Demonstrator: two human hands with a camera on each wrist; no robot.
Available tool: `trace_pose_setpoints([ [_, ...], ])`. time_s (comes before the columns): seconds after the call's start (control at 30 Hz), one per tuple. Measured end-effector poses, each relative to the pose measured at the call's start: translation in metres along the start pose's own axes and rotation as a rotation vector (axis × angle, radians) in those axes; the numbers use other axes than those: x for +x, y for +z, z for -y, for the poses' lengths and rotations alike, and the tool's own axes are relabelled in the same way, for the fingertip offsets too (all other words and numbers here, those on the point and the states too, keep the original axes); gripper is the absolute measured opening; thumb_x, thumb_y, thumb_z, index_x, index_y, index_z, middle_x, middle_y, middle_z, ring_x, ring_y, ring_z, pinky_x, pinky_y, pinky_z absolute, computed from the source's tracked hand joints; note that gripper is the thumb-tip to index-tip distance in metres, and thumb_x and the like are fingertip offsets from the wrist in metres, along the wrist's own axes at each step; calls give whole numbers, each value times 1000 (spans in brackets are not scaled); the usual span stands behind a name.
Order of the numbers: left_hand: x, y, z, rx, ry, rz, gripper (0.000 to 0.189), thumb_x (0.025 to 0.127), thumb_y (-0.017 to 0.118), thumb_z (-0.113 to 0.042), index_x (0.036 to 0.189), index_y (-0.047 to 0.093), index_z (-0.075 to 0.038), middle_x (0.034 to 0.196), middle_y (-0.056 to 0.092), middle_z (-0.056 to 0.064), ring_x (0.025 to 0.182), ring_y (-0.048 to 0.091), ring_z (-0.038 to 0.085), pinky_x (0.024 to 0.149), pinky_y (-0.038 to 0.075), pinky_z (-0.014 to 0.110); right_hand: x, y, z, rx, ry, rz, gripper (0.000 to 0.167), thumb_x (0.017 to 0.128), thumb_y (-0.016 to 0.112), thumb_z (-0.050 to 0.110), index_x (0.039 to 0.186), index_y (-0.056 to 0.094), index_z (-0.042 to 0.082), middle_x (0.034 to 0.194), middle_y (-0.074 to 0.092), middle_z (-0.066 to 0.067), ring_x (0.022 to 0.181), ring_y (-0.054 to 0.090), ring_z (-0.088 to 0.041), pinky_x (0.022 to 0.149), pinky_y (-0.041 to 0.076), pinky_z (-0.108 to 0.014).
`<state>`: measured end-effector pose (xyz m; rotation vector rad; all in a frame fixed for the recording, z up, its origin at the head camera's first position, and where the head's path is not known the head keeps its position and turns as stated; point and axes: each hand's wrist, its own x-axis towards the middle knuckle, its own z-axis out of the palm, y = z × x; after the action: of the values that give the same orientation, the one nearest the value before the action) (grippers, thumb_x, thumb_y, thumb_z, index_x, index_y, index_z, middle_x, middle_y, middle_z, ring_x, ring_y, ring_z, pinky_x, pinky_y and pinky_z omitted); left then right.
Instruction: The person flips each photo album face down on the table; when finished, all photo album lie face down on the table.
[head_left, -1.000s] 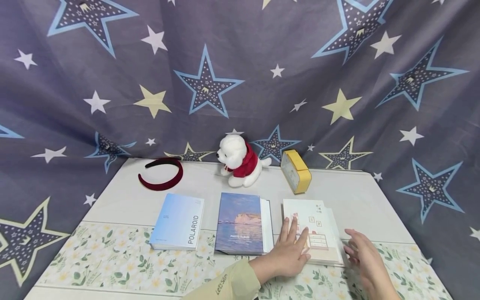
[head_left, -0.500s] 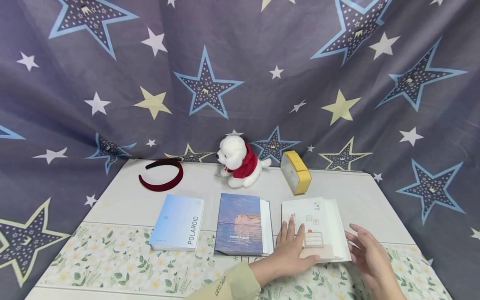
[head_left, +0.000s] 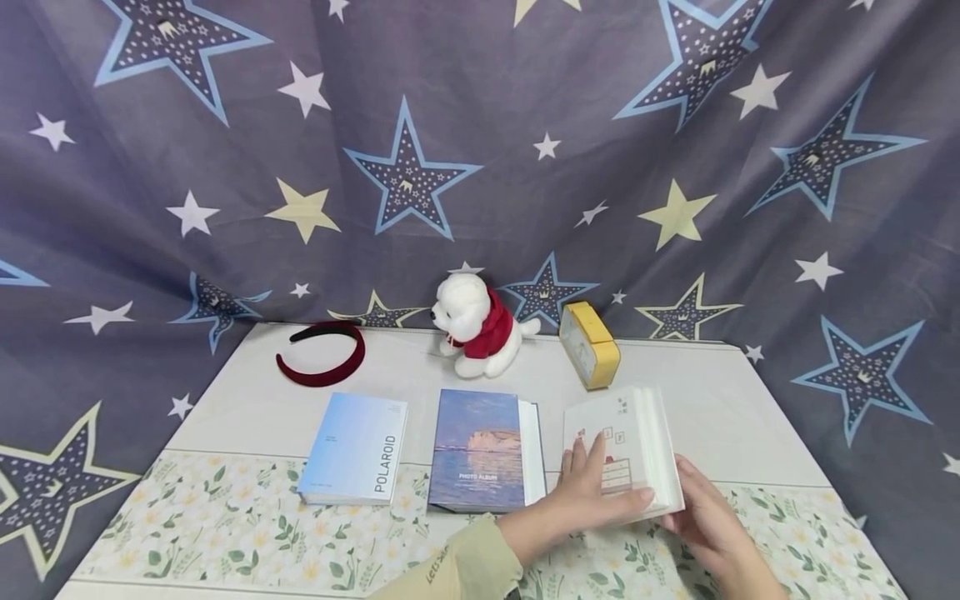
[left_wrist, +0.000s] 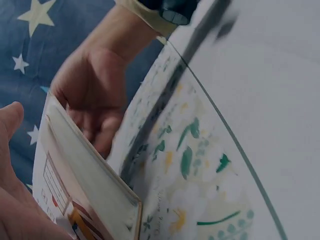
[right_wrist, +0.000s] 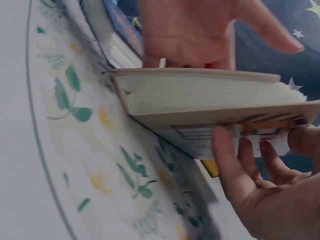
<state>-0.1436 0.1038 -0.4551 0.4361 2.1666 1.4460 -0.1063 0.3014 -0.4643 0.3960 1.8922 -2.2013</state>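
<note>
Two walls' worth of dark grey-blue backdrop (head_left: 517, 67), star-printed, fills the rear and sides. Next, tabletop (head_left: 708, 392): plain off-white at the back, band of flowers and leaves nearer the person, pale strip at the front edge.

Three albums on it, in a row. Dark blue photo album (head_left: 480, 450) in the middle, seascape with cliff on the cover, lying flat. White album (head_left: 628, 457) on the right, just beside it, between both hands; tilted, right edge raised, page edges showing, spine side low. Cannot tell if it touches the tabletop. Pale blue album (head_left: 354, 450) on the left, flat, reads POLAROID.

Left hand (head_left: 585, 496), in a light green sleeve (head_left: 480, 562), lies on the white album's front cover, fingers spread wide, thumb out over the page edges. Right hand (head_left: 708, 521) holds the same album's right edge, fingers bent against the printed back cover.

White plush dog (head_left: 483, 329), red hoodie, sits behind the photo album, facing left. Dark red headband (head_left: 324, 377) lies behind the pale blue album. Yellow clock-like box (head_left: 592, 346) stands behind the white album, angled. Small cover print is mostly too small to read.
</note>
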Motion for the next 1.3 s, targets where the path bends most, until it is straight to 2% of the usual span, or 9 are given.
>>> trace_pose_setpoints([
  [0.07, 0, 0, -2, -3, -9, -17, 106, 78, 67, -65, 158, 14, -22, 160, 0, 24, 146, -4, 44, 106, 17, 71, 4, 6, -2, -36, 13, 9, 47, 100, 46, 48, 142, 45, 26, 114, 68, -1, 78, 63, -9, 74, 54, -30],
  [0.17, -1, 1, -5, -14, -9, -31, 106, 78, 68, -64, 158, 14, -24, 160, 1, 24, 146, -1, 45, 107, 18, 69, 8, 14, -5, -55, 36, 37, 63, 99, 47, 47, 153, 31, 19, 131, 59, -10, 98, 66, -20, 88, 53, -43],
  [0.27, -2, 1, -7, -51, 14, -21, 106, 79, 67, -64, 158, 11, -23, 160, 0, 25, 145, 0, 46, 106, 18, 71, 11, 21, -7, -75, 50, 37, 65, 99, 50, 41, 154, 28, 16, 143, 47, -18, 115, 60, -32, 93, 49, -53],
  [0.43, -4, 1, -9, -93, 38, -23, 106, 81, 66, -63, 158, 9, -18, 160, 3, 25, 146, 2, 43, 105, 18, 71, 12, 29, -5, -141, 37, 6, 64, 97, 53, 40, 150, 33, 11, 145, 43, -23, 114, 60, -33, 92, 47, -59],
  [0.7, -7, 1, -10, -249, 79, -31, 108, 77, 72, -46, 158, 8, -15, 161, 10, 14, 146, 14, 34, 110, 24, 59, 11, 32, -2, -181, 28, 28, 63, 99, 50, 42, 144, 33, 2, 132, 53, -18, 106, 62, -29, 91, 49, -55],
  [0.87, -8, -1, -14, -371, 144, -16, 104, 75, 69, -36, 158, 7, -23, 160, 15, 4, 144, 20, 26, 111, 27, 50, 11, 31, -2, -170, 20, -3, 61, 99, 53, 40, 145, 32, 5, 129, 57, -17, 105, 65, -26, 89, 52, -49],
  [1.0, -10, -1, -14, -424, 175, -33, 96, 80, 64, -30, 158, 7, -28, 159, 18, 5, 143, 23, 25, 112, 25, 52, 10, 29, -4, -179, 0, -46, 63, 97, 58, 35, 146, 31, 6, 136, 49, -21, 102, 65, -23, 85, 54, -42],
  [1.17, -10, 1, -12, -470, 220, -66, 92, 83, 61, -22, 158, 8, -27, 158, 22, 5, 137, 36, 19, 108, 35, 37, 9, 24, -6, -243, -21, -75, 69, 97, 60, 34, 150, 25, 8, 142, 42, -26, 106, 61, -22, 82, 54, -35],
  [1.3, -10, 3, -9, -519, 255, -57, 89, 84, 57, -14, 158, 8, -26, 160, 18, 4, 136, 39, 18, 106, 38, 31, 7, 19, -4, -309, -8, -90, 77, 96, 61, 38, 152, 18, 7, 146, 36, -30, 115, 58, -28, 86, 53, -39],
])
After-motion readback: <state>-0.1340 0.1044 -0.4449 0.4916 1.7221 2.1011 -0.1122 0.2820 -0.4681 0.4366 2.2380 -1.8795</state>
